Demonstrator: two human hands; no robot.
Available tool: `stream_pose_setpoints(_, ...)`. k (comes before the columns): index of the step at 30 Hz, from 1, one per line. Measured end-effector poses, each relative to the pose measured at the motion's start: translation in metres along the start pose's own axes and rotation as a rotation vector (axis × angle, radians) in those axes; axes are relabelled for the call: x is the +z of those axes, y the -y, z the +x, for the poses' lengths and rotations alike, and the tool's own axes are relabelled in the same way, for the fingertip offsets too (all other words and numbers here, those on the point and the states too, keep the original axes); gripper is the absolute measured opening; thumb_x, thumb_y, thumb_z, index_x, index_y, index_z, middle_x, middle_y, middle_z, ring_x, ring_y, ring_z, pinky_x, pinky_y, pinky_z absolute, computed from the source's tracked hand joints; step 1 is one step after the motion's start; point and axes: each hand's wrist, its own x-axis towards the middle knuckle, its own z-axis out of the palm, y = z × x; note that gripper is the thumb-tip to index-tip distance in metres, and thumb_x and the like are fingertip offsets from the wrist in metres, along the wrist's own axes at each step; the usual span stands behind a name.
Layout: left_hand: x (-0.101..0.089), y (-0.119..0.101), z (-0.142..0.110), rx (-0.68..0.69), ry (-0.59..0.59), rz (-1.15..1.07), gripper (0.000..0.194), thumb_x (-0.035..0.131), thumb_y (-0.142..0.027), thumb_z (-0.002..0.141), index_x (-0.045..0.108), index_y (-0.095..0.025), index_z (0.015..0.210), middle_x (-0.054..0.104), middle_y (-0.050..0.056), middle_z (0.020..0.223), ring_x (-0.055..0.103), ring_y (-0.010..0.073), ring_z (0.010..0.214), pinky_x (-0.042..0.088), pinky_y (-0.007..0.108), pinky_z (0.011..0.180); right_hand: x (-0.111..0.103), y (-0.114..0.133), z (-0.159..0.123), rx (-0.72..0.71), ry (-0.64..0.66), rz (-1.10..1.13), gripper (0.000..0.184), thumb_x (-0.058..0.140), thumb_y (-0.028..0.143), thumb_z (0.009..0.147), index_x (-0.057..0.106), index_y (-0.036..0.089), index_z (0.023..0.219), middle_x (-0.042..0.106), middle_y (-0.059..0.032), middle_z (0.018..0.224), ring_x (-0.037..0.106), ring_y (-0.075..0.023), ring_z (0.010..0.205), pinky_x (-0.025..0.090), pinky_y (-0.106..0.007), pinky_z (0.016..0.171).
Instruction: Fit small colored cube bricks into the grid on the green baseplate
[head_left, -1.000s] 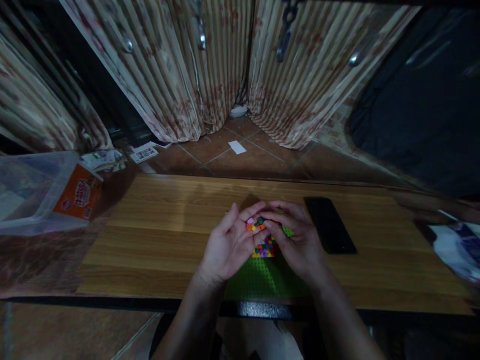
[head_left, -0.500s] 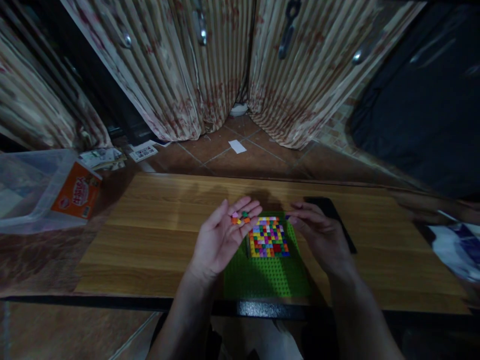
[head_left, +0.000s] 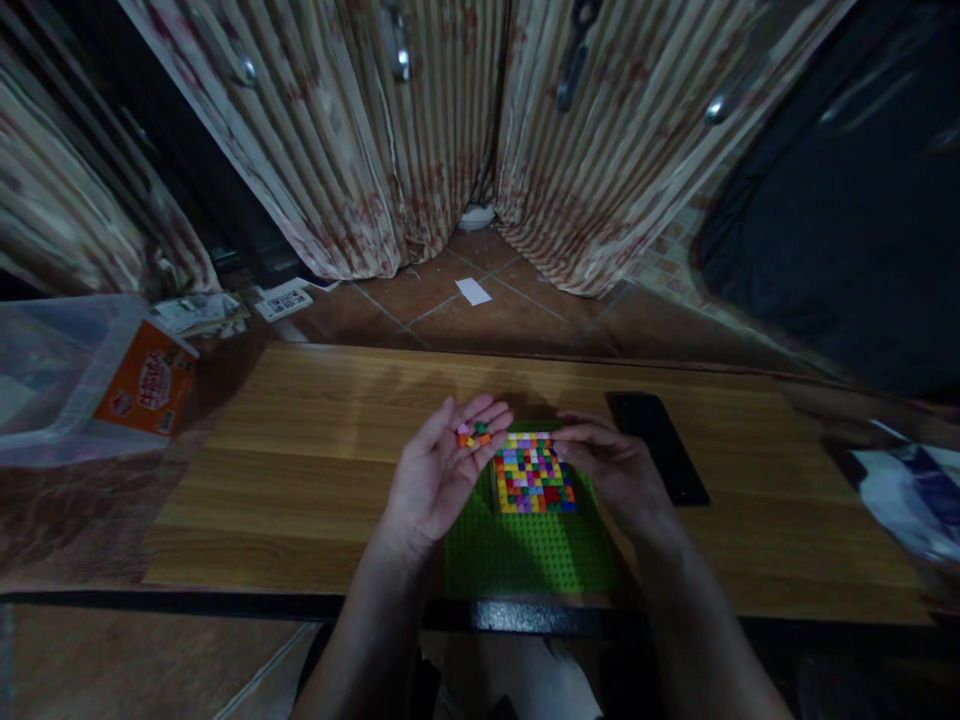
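Observation:
My left hand [head_left: 436,475] is palm up and slightly cupped, carrying several small toy building bricks [head_left: 471,440] in pink, green, orange and yellow. Low over the upper right corner of a multicoloured block of bricks [head_left: 534,480], my right hand [head_left: 611,465] is closed in a pinch. A small dark brick, bluish or purple, shows at its fingertips, partly hidden. The coloured block sits on the far part of a green studded baseplate [head_left: 529,560]. The left fingertips come close to the block's upper left edge.
A black phone-like slab [head_left: 664,450] lies right of my right hand on the wooden table [head_left: 300,470]. Left of the table stands a clear plastic box [head_left: 67,400] with an orange label. A white and blue bag [head_left: 907,500] is at the far right. Curtains [head_left: 450,150] hang beyond.
My right hand has moved left, bringing its pinched fingertips from beside the coloured block to over its upper right corner. The left hand stays nearly still with its bricks.

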Motion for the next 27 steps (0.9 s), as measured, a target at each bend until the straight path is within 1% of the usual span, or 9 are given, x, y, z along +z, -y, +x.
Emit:
stream_pose_setpoints(2,0.0,0.0,0.0,0.01,-0.013,-0.006,0.039,0.05,-0.039,0.099,0.071,-0.007,0.106,0.072,0.017,0.117,0.065,0.0238,0.118,0.045,0.034,0.11,0.004,-0.001,0.001,0.054,-0.039,0.079,0.014,0.086,0.036,0.065,0.081,0.029,0.076,0.076,-0.0043,0.101,0.064,-0.0255,0.111,0.05,-0.039,0.094)
stream_pose_setpoints(5,-0.001,0.0,0.001,0.013,-0.029,-0.01,0.038,0.051,-0.038,0.098,0.071,-0.007,0.106,0.072,0.017,0.118,0.065,0.024,0.118,0.045,0.034,0.11,0.009,0.0,0.001,0.147,-0.077,0.21,0.024,0.09,0.036,0.059,0.08,0.029,0.079,0.077,-0.0023,0.1,0.068,-0.0219,0.094,0.053,-0.036,0.083)
stream_pose_setpoints(9,0.0,0.001,0.0,0.003,-0.01,-0.009,0.039,0.051,-0.039,0.098,0.071,-0.007,0.108,0.072,0.018,0.117,0.063,0.0247,0.121,0.043,0.035,0.112,0.015,0.001,-0.001,0.186,-0.058,0.28,0.026,0.091,0.036,0.059,0.08,0.028,0.081,0.078,-0.0009,0.087,0.068,-0.0173,0.079,0.054,-0.031,0.075)
stream_pose_setpoints(13,0.002,0.002,-0.001,0.005,0.025,-0.007,0.041,0.051,-0.041,0.097,0.07,-0.007,0.11,0.072,0.018,0.118,0.062,0.026,0.124,0.042,0.036,0.113,0.017,-0.002,-0.003,0.182,-0.065,0.298,0.027,0.09,0.036,0.06,0.08,0.027,0.082,0.078,-0.0014,0.085,0.069,-0.0178,0.078,0.055,-0.032,0.075)
stream_pose_setpoints(17,0.004,0.003,-0.003,0.001,0.067,-0.01,0.045,0.051,-0.043,0.097,0.069,-0.006,0.113,0.07,0.019,0.122,0.06,0.0268,0.126,0.041,0.037,0.114,0.015,-0.002,-0.005,0.171,-0.064,0.243,0.034,0.088,0.04,0.063,0.079,0.027,0.093,0.079,-0.0038,0.095,0.072,-0.0224,0.087,0.057,-0.039,0.082)
stream_pose_setpoints(19,0.005,0.003,-0.004,0.0,0.101,-0.016,0.047,0.051,-0.045,0.096,0.068,-0.006,0.116,0.068,0.019,0.126,0.059,0.0278,0.128,0.04,0.038,0.115,0.014,0.002,-0.008,0.079,-0.097,0.155,0.034,0.085,0.041,0.069,0.078,0.028,0.099,0.078,-0.0043,0.103,0.071,-0.0239,0.096,0.056,-0.042,0.088)
stream_pose_setpoints(22,0.008,0.005,-0.006,-0.006,0.148,-0.021,0.05,0.05,-0.048,0.096,0.067,-0.006,0.118,0.067,0.02,0.128,0.057,0.0286,0.129,0.039,0.039,0.115,0.017,0.014,-0.014,-0.181,-0.163,-0.056,0.02,0.078,0.036,0.079,0.078,0.031,0.099,0.073,-0.0042,0.113,0.066,-0.0243,0.11,0.051,-0.043,0.098)
stream_pose_setpoints(24,0.009,0.007,-0.006,-0.022,0.172,-0.031,0.052,0.049,-0.05,0.096,0.067,-0.006,0.118,0.067,0.019,0.127,0.057,0.0279,0.129,0.04,0.037,0.113,0.022,0.023,-0.019,-0.322,-0.122,-0.199,0.015,0.074,0.033,0.084,0.078,0.033,0.098,0.071,-0.0039,0.114,0.064,-0.0237,0.112,0.05,-0.043,0.099)
stream_pose_setpoints(27,0.009,0.009,-0.007,-0.052,0.193,-0.044,0.053,0.047,-0.052,0.097,0.067,-0.007,0.118,0.067,0.018,0.124,0.059,0.0258,0.124,0.043,0.033,0.107,0.032,0.032,-0.024,-0.448,-0.032,-0.374,0.016,0.07,0.032,0.088,0.078,0.035,0.101,0.069,-0.0037,0.111,0.062,-0.0235,0.108,0.05,-0.043,0.096)
